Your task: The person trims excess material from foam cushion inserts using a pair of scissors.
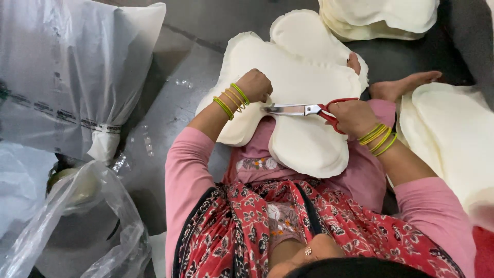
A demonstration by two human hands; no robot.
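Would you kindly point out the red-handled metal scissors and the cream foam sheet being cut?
red-handled metal scissors [301, 109], head view, on the blades near the pivot.
cream foam sheet [303, 82], head view, on its bare middle.

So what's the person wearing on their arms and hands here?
Both arms are in pink sleeves pushed up to about the elbow, leaving the forearms bare. The left hand has a stack of thin green and yellow bangles at the wrist; the right hand has a similar green and yellow set. No gloves or watch show; rings cannot be made out.
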